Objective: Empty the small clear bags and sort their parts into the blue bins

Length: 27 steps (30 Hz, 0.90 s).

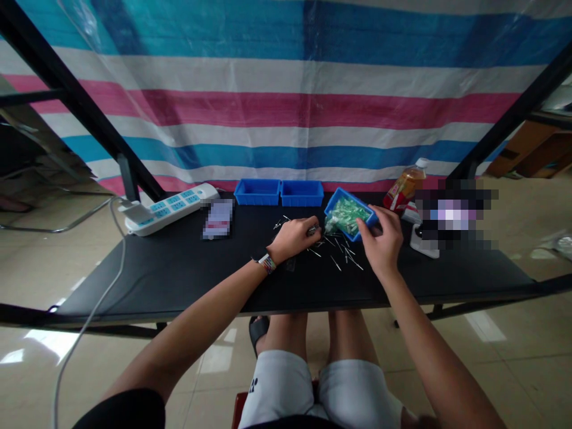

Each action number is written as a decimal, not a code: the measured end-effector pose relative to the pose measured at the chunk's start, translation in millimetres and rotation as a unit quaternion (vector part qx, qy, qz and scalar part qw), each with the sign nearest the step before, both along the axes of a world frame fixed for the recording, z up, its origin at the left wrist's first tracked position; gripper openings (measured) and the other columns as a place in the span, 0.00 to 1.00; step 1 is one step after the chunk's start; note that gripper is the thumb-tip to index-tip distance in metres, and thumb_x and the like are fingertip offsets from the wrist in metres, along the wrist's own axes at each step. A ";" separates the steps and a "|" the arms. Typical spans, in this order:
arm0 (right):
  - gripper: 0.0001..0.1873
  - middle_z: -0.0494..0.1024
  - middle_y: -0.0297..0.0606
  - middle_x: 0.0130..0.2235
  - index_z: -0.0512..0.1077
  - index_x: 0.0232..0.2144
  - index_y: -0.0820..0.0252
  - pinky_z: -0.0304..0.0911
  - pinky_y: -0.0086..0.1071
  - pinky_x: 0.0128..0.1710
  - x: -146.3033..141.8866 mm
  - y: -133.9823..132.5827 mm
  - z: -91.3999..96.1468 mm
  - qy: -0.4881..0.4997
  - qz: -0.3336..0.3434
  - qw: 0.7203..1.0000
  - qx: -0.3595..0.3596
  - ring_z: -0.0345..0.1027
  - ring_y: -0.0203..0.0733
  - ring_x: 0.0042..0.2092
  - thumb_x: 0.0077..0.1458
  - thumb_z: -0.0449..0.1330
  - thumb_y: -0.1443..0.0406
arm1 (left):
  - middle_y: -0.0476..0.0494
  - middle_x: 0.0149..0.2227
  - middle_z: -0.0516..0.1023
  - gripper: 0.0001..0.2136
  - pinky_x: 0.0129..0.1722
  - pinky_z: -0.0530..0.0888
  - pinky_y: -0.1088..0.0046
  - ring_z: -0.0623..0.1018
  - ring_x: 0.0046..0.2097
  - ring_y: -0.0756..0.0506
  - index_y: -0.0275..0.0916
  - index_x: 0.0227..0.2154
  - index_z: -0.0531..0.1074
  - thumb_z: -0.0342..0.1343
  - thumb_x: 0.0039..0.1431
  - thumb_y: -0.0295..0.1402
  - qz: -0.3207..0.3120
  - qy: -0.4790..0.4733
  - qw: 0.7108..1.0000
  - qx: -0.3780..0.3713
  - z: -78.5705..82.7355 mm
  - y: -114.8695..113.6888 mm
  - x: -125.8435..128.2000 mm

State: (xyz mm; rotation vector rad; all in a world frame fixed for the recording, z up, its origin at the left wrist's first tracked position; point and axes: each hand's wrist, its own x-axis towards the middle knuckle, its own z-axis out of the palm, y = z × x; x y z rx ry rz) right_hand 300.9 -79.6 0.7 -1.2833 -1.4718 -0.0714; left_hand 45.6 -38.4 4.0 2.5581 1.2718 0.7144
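Observation:
My right hand (pixel 385 241) grips the right end of a small blue plastic bin (pixel 365 228), thumb over its rim. The bin is tilted toward me. Inside it lie many green pieces and clear plastic (pixel 346 213), too small to name exactly. My left hand (pixel 295 237) is closed just left of the bin, with several thin silver metal pins (pixel 314 229) showing at its fingers; how many it holds is hidden. More loose metal pins (pixel 347 255) lie scattered on the black table (pixel 187 274), below the bin and around my left hand.
Two blue bins (pixel 257 192) stand side by side at the back edge. On the left are a white power strip (pixel 172 208) with a cable and a blurred phone-like item (pixel 218 218). A drink bottle (pixel 406 183) and a white object (pixel 424 244) are at right.

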 end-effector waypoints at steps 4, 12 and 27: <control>0.20 0.77 0.53 0.57 0.77 0.60 0.53 0.74 0.54 0.62 -13.3 -6.1 -0.1 -0.092 0.035 0.994 0.045 0.75 0.58 0.61 0.71 0.62 0.55 | 0.48 0.29 0.78 0.09 0.31 0.60 0.69 0.75 0.29 0.45 0.44 0.39 0.72 0.52 0.74 0.41 0.034 -0.057 0.998 -0.006 -0.7 0.4 0.4; 0.21 0.79 0.51 0.58 0.76 0.64 0.52 0.77 0.50 0.61 -9.6 -1.3 -3.6 -0.178 0.073 0.974 0.117 0.77 0.57 0.59 0.72 0.64 0.59 | 0.53 0.25 0.67 0.11 0.30 0.57 0.71 0.64 0.26 0.50 0.43 0.35 0.66 0.51 0.74 0.40 0.082 -0.214 0.973 -0.036 -1.7 3.0 1.4; 0.18 0.82 0.51 0.57 0.79 0.60 0.56 0.74 0.46 0.61 13.0 22.4 11.5 -0.282 0.010 0.949 0.142 0.78 0.56 0.58 0.73 0.63 0.59 | 0.53 0.25 0.67 0.10 0.29 0.57 0.72 0.65 0.26 0.50 0.42 0.35 0.67 0.53 0.73 0.39 0.073 -0.218 0.973 -0.015 -2.9 1.1 1.4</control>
